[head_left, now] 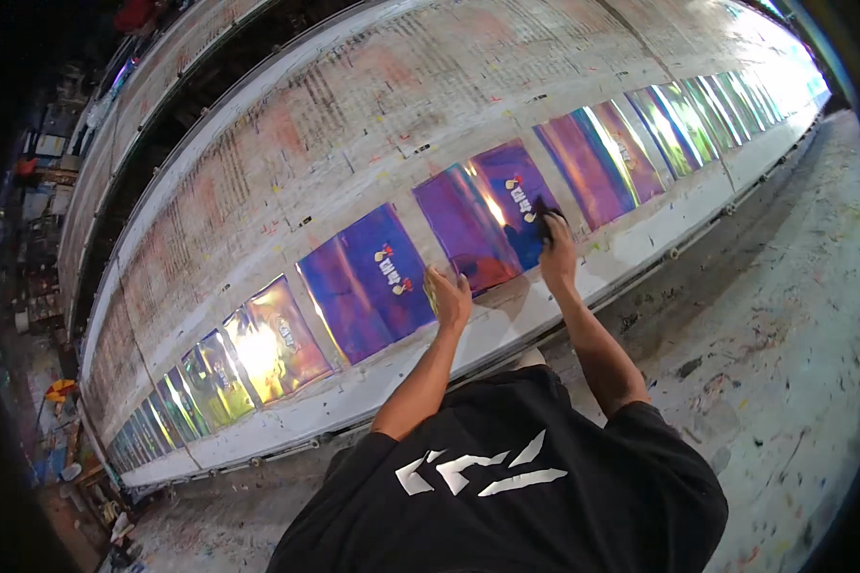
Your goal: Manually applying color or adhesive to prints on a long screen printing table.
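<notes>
My right hand (559,250) grips a small black cloth or pad (544,208); its exact kind is unclear. The black piece rests against the right edge of a shiny purple-blue sheet (449,205) that carries a small printed design. My left hand (448,298) has its fingers apart, near that sheet's lower left corner and the right edge of a neighbouring iridescent sheet (352,286). Both sheets lie flat on a long table (354,153), side by side with a narrow gap between them.
More iridescent sheets run in a row along the table, such as a yellow-gold one (301,349) to the left and a purple one (583,172) to the right. A second long table (177,72) stands beyond. The stained floor (736,363) lies behind the near edge.
</notes>
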`<state>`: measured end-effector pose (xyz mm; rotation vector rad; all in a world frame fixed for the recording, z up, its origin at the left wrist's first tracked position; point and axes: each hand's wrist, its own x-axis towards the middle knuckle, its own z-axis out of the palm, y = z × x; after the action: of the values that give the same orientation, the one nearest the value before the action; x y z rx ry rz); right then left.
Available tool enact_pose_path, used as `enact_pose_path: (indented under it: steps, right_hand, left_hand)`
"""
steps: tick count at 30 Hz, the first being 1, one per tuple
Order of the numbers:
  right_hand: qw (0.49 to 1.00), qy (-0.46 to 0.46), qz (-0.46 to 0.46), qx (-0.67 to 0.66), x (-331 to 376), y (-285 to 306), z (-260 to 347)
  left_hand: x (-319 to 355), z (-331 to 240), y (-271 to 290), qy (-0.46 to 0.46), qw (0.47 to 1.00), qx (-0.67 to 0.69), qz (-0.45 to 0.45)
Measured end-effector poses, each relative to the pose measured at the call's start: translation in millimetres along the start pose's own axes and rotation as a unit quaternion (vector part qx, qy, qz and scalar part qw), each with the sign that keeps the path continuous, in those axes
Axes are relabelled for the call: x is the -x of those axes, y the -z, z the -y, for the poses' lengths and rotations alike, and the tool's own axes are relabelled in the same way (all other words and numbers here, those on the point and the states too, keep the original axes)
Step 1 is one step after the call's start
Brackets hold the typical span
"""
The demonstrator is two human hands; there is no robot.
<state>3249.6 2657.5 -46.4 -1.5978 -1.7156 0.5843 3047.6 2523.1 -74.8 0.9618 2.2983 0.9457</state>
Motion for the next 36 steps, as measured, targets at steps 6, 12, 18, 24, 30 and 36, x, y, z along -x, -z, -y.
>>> enact_pose_path:
  steps: [6,12,18,24,30,36]
  right_hand:
    - [0.94,0.242,0.217,0.105,-66,-61,-18]
    - [0.935,0.268,0.218,0.08,-107,-92,12]
    - [0.923,0.249,0.277,0.099,-51,-71,23]
    - [0.842,0.374,0.389,0.031,-42,-116,36]
    - [0.897,0.335,0.287,0.021,-82,-158,56]
    - [0.823,0.385,0.416,-0.022,1,-79,14]
  left_hand:
    - [-18,-61,-65,0.159,0.98,-0.113,-0.043]
    - [-46,-31,-35,0.233,0.97,0.039,0.063]
    - [-17,-90,10,0.136,0.99,0.048,0.0]
    - [-16,-63,12,0.158,0.985,0.053,-0.048]
    - [12,-38,23,0.174,0.964,0.201,0.009]
    - [26,-36,32,0.205,0.957,0.206,0.014]
